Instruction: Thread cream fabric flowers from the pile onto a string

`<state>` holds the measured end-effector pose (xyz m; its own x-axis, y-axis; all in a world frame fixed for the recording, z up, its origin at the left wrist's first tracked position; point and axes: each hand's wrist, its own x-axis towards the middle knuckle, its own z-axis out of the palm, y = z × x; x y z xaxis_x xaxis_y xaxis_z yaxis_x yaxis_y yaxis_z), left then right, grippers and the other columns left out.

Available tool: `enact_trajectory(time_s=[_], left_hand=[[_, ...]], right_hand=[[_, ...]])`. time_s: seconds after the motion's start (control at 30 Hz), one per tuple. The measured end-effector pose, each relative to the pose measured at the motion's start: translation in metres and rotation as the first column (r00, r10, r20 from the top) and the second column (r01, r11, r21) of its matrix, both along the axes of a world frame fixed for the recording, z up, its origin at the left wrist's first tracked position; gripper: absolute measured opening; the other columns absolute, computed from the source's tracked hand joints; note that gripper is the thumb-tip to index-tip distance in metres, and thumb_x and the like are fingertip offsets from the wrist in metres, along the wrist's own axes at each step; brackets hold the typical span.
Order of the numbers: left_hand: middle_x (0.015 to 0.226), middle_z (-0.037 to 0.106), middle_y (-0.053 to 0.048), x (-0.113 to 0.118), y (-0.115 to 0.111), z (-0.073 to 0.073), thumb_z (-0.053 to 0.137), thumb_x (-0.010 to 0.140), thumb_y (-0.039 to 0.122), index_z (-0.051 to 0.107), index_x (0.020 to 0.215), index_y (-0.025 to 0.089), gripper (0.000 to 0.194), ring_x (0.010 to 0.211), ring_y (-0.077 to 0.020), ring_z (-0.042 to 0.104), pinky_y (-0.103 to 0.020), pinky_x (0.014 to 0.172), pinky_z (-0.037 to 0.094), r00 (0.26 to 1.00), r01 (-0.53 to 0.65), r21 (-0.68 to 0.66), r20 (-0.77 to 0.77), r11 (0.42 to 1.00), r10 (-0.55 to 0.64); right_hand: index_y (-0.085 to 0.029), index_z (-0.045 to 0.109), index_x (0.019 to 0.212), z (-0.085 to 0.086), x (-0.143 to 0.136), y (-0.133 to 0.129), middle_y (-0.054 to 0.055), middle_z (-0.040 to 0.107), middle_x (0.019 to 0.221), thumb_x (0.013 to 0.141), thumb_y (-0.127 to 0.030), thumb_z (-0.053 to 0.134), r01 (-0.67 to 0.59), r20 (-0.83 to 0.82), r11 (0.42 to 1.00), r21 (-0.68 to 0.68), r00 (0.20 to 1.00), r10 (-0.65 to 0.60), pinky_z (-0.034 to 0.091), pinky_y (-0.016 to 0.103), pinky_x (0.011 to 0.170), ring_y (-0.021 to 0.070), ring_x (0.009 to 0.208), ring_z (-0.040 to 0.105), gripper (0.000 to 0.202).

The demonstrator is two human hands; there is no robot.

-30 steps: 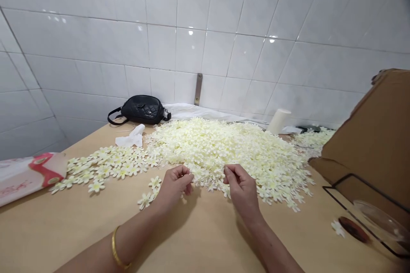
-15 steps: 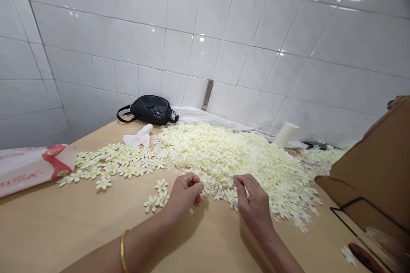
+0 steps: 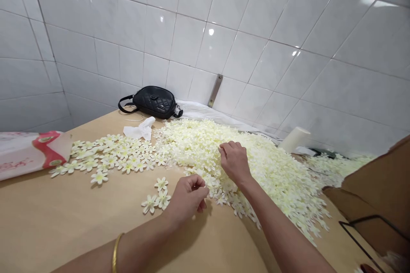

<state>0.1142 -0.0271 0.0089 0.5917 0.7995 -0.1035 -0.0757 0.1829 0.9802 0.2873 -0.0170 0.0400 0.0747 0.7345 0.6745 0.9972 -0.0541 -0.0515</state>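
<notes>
A big heap of pale yellow-white artificial flowers (image 3: 195, 136) lies on the tan table. Over the middle of this heap is my right hand (image 3: 235, 161), its fingers curled together with the tips at the blossoms; whatever they hold is hidden. Close to the heap's front edge, my left hand (image 3: 188, 196) is closed in a pinch, thumb against forefinger. What sits between those fingertips is too small to make out. Three loose flowers (image 3: 162, 199) lie just left of it. A flat spread of flowers (image 3: 112, 153) extends further left.
A black quilted bag (image 3: 153, 102) stands by the tiled wall, with a crumpled white tissue (image 3: 141, 129) in front. A red-and-white package (image 3: 32, 153) lies at left. A white cylinder (image 3: 294, 140) leans behind the heap. At right are a cardboard box (image 3: 381, 192) and black wire frame (image 3: 368, 218).
My right hand has moved forward and left, from the heap's front edge to over its middle. My left hand stays pinched in nearly the same place. The view has shifted slightly.
</notes>
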Motion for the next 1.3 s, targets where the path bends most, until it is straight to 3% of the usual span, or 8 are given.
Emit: enact_trajectory(time_s=[0.2, 0.37, 0.5, 0.67, 0.83, 1.03, 1.17, 1.3], left_hand=[[0.040, 0.052, 0.002, -0.003, 0.007, 0.004, 0.059, 0.062, 0.023, 0.047, 0.054, 0.015, 0.016, 0.034, -0.0069, 0.044, -0.019, 0.039, 0.036, 0.992, 0.017, -0.148, 0.122, 0.989, 0.001], [0.047, 0.055, 0.001, -0.002, 0.006, 0.002, 0.066, 0.062, 0.026, 0.049, 0.060, 0.014, 0.020, 0.041, -0.0076, 0.050, -0.019, 0.043, 0.039, 0.967, 0.113, -0.254, 0.252, 0.961, -0.047], [0.047, 0.055, 0.001, -0.001, 0.003, 0.000, 0.067, 0.063, 0.025, 0.050, 0.062, 0.014, 0.020, 0.043, -0.0076, 0.051, -0.019, 0.046, 0.040, 0.964, 0.145, -0.253, 0.255, 0.956, -0.079], [0.048, 0.056, 0.000, -0.001, 0.005, -0.002, 0.066, 0.064, 0.027, 0.052, 0.063, 0.014, 0.020, 0.042, -0.0078, 0.050, -0.019, 0.046, 0.039, 0.963, 0.186, -0.241, 0.238, 0.953, -0.127], [0.045, 0.055, 0.000, 0.001, 0.006, -0.005, 0.066, 0.064, 0.029, 0.052, 0.060, 0.014, 0.021, 0.040, -0.0075, 0.047, -0.019, 0.043, 0.036, 0.962, 0.194, -0.238, 0.234, 0.952, -0.138], [0.047, 0.054, 0.000, 0.003, 0.004, -0.004, 0.068, 0.060, 0.029, 0.052, 0.059, 0.014, 0.022, 0.041, -0.0080, 0.048, -0.020, 0.043, 0.038, 0.984, 0.114, -0.215, 0.159, 0.970, -0.080], [0.044, 0.052, 0.001, 0.003, 0.003, -0.002, 0.067, 0.060, 0.029, 0.051, 0.058, 0.014, 0.022, 0.041, -0.0081, 0.048, -0.020, 0.042, 0.039, 0.992, 0.079, -0.195, 0.109, 0.978, -0.059], [0.044, 0.051, 0.002, 0.005, 0.003, -0.004, 0.067, 0.057, 0.029, 0.050, 0.057, 0.014, 0.023, 0.038, -0.0079, 0.047, -0.019, 0.039, 0.038, 0.993, 0.057, -0.213, 0.111, 0.975, -0.034]], right_hand=[[-0.018, 0.057, 0.084, -0.004, -0.018, -0.037, 0.006, 0.058, 0.079, 0.082, -0.019, 0.042, -0.124, -0.136, 0.991, 0.056, 0.982, 0.131, 0.037, 0.033, 0.070, 0.0193, 0.078, 0.048, 0.016], [-0.019, 0.058, 0.081, -0.011, -0.039, -0.074, 0.003, 0.059, 0.079, 0.083, -0.025, 0.045, -0.299, -0.559, 0.954, 0.028, 0.787, 0.262, 0.041, 0.028, 0.067, 0.0156, 0.074, 0.053, 0.014], [-0.018, 0.058, 0.084, -0.019, -0.047, -0.080, 0.003, 0.059, 0.079, 0.079, -0.028, 0.051, -0.345, -0.654, 0.938, 0.012, 0.707, 0.268, 0.042, 0.027, 0.067, 0.0156, 0.074, 0.054, 0.013], [-0.019, 0.059, 0.084, -0.025, -0.050, -0.079, 0.005, 0.055, 0.082, 0.081, -0.020, 0.046, -0.314, -0.549, 0.947, 0.072, 0.780, 0.301, 0.041, 0.029, 0.068, 0.0168, 0.078, 0.051, 0.014], [-0.018, 0.056, 0.078, -0.027, -0.051, -0.079, 0.004, 0.053, 0.076, 0.081, -0.012, 0.039, -0.305, -0.420, 0.952, 0.024, 0.861, 0.286, 0.037, 0.030, 0.067, 0.0161, 0.074, 0.048, 0.018], [-0.018, 0.050, 0.069, -0.012, -0.035, -0.077, 0.002, 0.051, 0.068, 0.081, -0.013, 0.039, -0.210, -0.412, 0.976, 0.058, 0.885, 0.216, 0.035, 0.027, 0.062, 0.0144, 0.066, 0.045, 0.017], [-0.018, 0.052, 0.071, 0.002, -0.012, -0.054, 0.003, 0.053, 0.072, 0.081, -0.014, 0.041, -0.119, -0.353, 0.987, 0.109, 0.923, 0.151, 0.035, 0.029, 0.065, 0.0150, 0.068, 0.048, 0.016], [-0.018, 0.055, 0.072, 0.001, 0.007, -0.017, 0.004, 0.055, 0.074, 0.080, -0.013, 0.042, -0.054, -0.168, 0.994, 0.097, 0.983, 0.070, 0.034, 0.031, 0.068, 0.0170, 0.073, 0.048, 0.016]])
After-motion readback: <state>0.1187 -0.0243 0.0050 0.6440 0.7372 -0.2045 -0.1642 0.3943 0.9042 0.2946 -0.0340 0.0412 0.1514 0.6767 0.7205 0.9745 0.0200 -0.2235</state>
